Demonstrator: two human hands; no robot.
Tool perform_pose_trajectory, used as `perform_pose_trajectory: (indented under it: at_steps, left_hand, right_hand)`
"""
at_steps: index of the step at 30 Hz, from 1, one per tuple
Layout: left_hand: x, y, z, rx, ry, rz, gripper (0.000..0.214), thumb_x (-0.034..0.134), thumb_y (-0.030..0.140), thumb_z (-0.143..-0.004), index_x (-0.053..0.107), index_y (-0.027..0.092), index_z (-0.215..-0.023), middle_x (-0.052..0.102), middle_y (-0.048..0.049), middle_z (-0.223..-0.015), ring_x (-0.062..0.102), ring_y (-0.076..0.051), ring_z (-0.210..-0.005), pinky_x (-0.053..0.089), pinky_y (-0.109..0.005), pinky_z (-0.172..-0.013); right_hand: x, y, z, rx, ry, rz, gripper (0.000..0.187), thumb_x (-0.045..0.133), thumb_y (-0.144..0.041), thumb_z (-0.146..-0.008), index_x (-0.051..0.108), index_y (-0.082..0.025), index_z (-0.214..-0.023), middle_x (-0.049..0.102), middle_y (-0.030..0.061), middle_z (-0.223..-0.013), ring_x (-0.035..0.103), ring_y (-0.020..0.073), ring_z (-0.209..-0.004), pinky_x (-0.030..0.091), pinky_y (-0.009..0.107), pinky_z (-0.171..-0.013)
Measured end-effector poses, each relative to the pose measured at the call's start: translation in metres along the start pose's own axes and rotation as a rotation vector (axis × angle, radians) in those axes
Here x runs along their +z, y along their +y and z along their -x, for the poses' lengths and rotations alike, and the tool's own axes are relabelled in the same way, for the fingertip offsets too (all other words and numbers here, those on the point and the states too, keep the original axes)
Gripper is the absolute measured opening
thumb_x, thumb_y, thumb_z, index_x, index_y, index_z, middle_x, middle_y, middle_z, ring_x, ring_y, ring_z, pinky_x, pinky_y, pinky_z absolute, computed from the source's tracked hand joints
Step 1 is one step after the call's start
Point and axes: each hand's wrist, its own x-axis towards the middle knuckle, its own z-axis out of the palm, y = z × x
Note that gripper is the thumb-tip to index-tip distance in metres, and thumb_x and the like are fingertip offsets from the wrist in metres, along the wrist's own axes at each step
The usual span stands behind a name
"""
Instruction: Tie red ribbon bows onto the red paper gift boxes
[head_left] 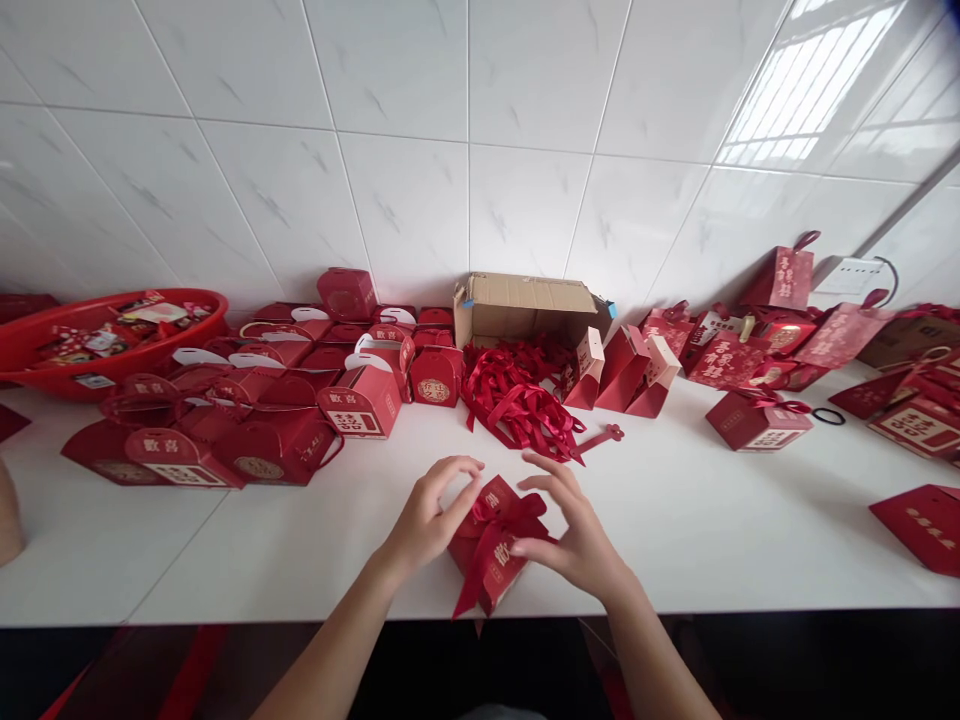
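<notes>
A small red gift box (pixel 512 575) with gold lettering stands at the table's front edge. A red satin ribbon (pixel 474 568) is tied in a bow on top, one tail hanging down its front. My left hand (pixel 435 515) curves beside the box's left side, thumb and fingers apart, the thumb close to the ribbon. On the other side, my right hand (pixel 574 525) is spread with its thumb close to the bow. Whether either thumb touches the ribbon, I cannot tell. Behind the box lies a heap of loose red ribbons (pixel 517 400), spilling from a cardboard box (pixel 532 292).
Many red gift boxes (pixel 277 445) crowd the left, beside a red plastic basin (pixel 45 375) of packets. Folded cartons (pixel 622 365) stand behind the right hand. More boxes (pixel 757 420) sit at right, near a black ring (pixel 829 416) and a power strip (pixel 847 275). A person's arm (pixel 7 515) shows far left.
</notes>
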Motion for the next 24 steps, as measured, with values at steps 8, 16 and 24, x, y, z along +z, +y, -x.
perform_pose_trajectory:
  at_steps: [8,16,24]
  left_hand:
    - [0.024,-0.037,0.039,-0.468,0.245,0.502,0.043,0.048,0.052,-0.084,0.056,0.019,-0.110,0.068,-0.0091,-0.104,0.063,-0.024,-0.100,0.047,-0.034,-0.086]
    - [0.022,-0.038,0.049,-0.419,0.154,0.386,0.039,0.058,0.045,-0.079,0.053,0.019,-0.108,0.066,-0.0038,-0.081,0.064,-0.022,-0.088,0.047,-0.034,-0.083]
    - [-0.039,-0.080,0.026,-0.358,0.390,0.056,0.045,0.058,0.046,-0.076,0.047,0.020,-0.111,0.055,-0.0144,-0.119,0.053,-0.029,-0.116,0.046,-0.045,-0.092]
  right_hand:
    - [0.044,0.037,0.071,0.186,0.079,-0.231,0.129,0.071,-0.071,-0.055,-0.005,-0.023,-0.149,0.024,0.0208,-0.149,0.031,0.0366,-0.135,0.034,0.051,-0.105]
    - [0.057,0.044,0.107,0.344,0.204,-0.108,0.113,0.068,-0.047,-0.069,-0.008,-0.022,-0.148,0.034,0.0177,-0.142,0.040,0.0376,-0.129,0.034,0.055,-0.104]
    - [-0.039,0.102,0.102,0.589,0.961,0.658,0.115,0.060,-0.062,-0.071,0.005,0.007,-0.145,0.026,0.0349,-0.139,0.026,0.0496,-0.129,0.030,0.065,-0.101]
